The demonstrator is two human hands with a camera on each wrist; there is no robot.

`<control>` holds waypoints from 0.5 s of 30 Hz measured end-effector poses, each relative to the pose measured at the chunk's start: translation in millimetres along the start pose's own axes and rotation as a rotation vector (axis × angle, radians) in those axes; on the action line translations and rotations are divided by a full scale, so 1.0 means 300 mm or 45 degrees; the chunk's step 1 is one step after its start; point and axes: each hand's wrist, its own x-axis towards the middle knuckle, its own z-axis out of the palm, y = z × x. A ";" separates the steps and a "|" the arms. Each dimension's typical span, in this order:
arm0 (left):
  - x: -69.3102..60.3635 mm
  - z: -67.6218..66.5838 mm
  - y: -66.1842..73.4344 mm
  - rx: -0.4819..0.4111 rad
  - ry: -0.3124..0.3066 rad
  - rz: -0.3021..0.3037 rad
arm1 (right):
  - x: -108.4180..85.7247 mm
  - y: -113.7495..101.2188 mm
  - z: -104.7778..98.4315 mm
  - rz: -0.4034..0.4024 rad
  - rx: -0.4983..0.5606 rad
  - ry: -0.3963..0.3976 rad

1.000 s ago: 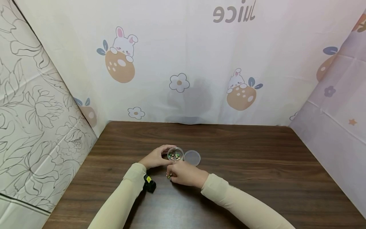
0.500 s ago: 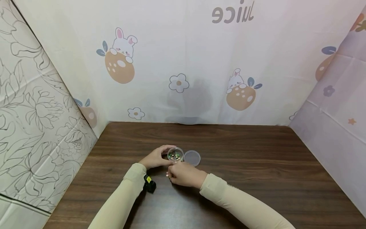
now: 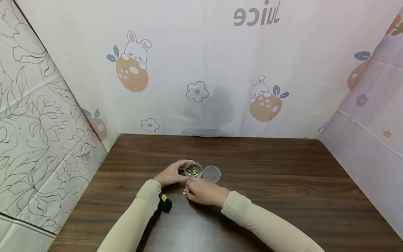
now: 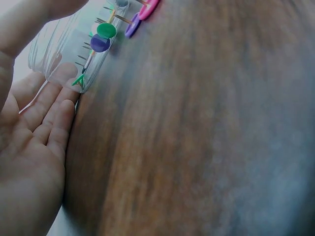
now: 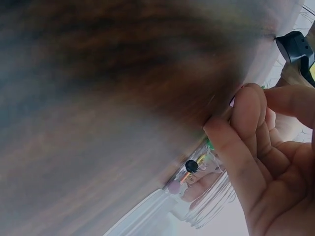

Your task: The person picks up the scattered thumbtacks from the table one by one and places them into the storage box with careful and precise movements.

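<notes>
A clear round plastic container point(image 3: 193, 176) stands on the table, with colourful thumbtacks point(image 4: 100, 43) inside. My left hand point(image 3: 171, 174) holds it from the left, thumb at the near side and fingers round the far side. Just in front of the container is my right hand point(image 3: 203, 190), its thumb and fingertips brought together; a small coloured bit shows at them, and what they pinch is mostly hidden. Two loose pinkish tacks point(image 3: 184, 192) lie on the wood at its left edge. The left wrist view shows a purple tack point(image 4: 132, 25) and a pink tack point(image 4: 149, 8) outside the container.
The clear round lid point(image 3: 212, 174) lies flat, right beside the container. A black wrist camera point(image 3: 165, 203) sits on the left forearm near the table. The brown wooden table point(image 3: 283, 182) ends at a printed curtain point(image 3: 170, 63) behind and at both sides.
Yellowish tacks seen at the right fingertips a second ago are out of sight; two pinkish ones now show there. The right fingers have closed in slightly. Left hand, container and lid stay put.
</notes>
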 end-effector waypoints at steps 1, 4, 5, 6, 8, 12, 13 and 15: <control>0.001 0.000 -0.005 -0.006 -0.002 -0.003 | 0.000 0.002 0.001 -0.004 0.016 0.009; 0.009 0.003 -0.036 -0.019 0.001 -0.011 | -0.002 0.007 0.003 -0.014 0.058 0.025; 0.013 0.005 -0.049 -0.021 0.003 -0.015 | -0.002 0.010 0.002 -0.017 0.073 0.027; 0.017 0.006 -0.063 -0.025 0.005 -0.021 | -0.003 0.011 -0.001 -0.020 0.092 0.028; 0.025 0.008 -0.088 -0.027 0.008 -0.033 | -0.005 0.015 -0.009 -0.010 0.127 0.017; 0.035 0.008 -0.113 -0.027 0.012 -0.047 | -0.012 0.024 -0.034 0.017 0.179 0.016; 0.035 0.007 -0.116 -0.027 0.012 -0.045 | -0.013 0.027 -0.041 0.025 0.187 0.017; 0.035 0.005 -0.118 -0.033 0.010 -0.045 | -0.017 0.034 -0.053 0.036 0.205 0.029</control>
